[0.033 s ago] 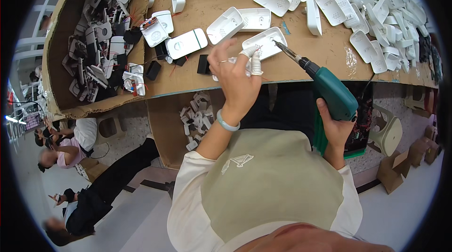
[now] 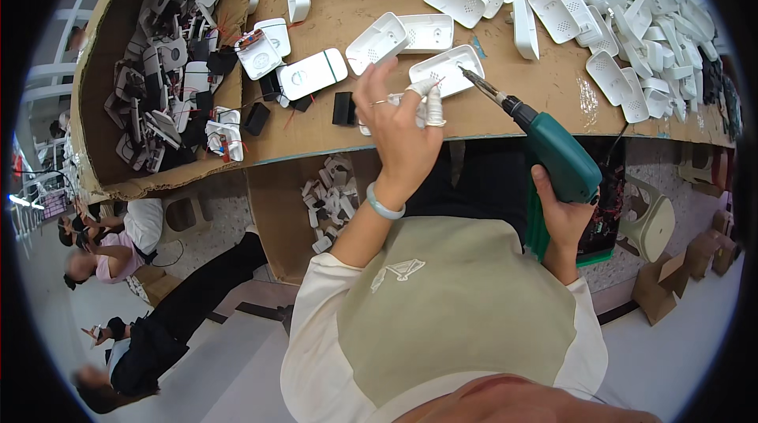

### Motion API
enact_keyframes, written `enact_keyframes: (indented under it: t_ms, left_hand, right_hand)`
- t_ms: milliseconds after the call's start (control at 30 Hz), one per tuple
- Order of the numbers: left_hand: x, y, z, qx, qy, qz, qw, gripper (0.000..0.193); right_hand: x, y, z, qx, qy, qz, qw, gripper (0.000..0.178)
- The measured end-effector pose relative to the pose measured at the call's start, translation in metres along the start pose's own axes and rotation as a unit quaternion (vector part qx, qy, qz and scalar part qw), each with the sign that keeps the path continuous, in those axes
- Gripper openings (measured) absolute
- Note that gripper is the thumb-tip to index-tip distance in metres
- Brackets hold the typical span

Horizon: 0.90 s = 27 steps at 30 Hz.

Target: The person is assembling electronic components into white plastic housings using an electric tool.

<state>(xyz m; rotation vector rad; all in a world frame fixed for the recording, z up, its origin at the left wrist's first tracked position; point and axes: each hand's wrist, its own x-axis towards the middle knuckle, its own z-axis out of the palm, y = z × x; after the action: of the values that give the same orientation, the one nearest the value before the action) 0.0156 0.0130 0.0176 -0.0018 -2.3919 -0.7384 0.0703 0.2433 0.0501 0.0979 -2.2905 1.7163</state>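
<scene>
My right hand (image 2: 564, 214) grips a green pistol-shaped power tool (image 2: 562, 156) with a black collar and narrow metal tip. The tip points into an open white plastic shell (image 2: 466, 82) with small holes in its floor, at the bench edge. My left hand (image 2: 403, 131) is at the shell's near left side, with white wrapping on two fingers. Those fingers are pinched together over the shell; what they hold is too small to make out. Another white piece is partly hidden under this hand. A small black block (image 2: 343, 109) lies to its left.
Many white shells (image 2: 557, 16) are heaped at the back right. On the left, a cardboard box (image 2: 99, 107) holds wired white units with black parts. Closed white units (image 2: 313, 74) lie beside it. Below the bench are a box of small white pieces (image 2: 332, 198) and a stool (image 2: 649, 221).
My left hand has shifted very slightly to the right, and the white shell by it has moved a little the same way. The power tool stays in place.
</scene>
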Motion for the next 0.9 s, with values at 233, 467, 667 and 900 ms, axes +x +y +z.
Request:
enact_keyframes:
  t_ms: [233, 467, 667, 900]
  left_hand:
    - [-0.009, -0.005, 0.029, 0.068, -0.053, 0.043, 0.995, 0.013]
    - [-0.006, -0.011, 0.018, 0.150, -0.023, 0.008, 0.988, 0.015]
    - [-0.025, -0.008, 0.005, 0.046, 0.036, 0.027, 0.998, 0.017]
    - [-0.050, 0.000, -0.008, -0.042, 0.032, 0.011, 0.999, 0.020]
  right_hand:
    - [-0.006, -0.002, -0.003, 0.001, 0.033, 0.017, 0.999, 0.027]
    - [-0.013, 0.000, -0.004, 0.010, 0.017, 0.019, 1.000, 0.026]
    - [-0.011, 0.014, 0.000, 0.029, -0.015, 0.040, 0.999, 0.024]
    - [0.003, 0.020, 0.001, 0.023, -0.024, 0.035, 0.999, 0.023]
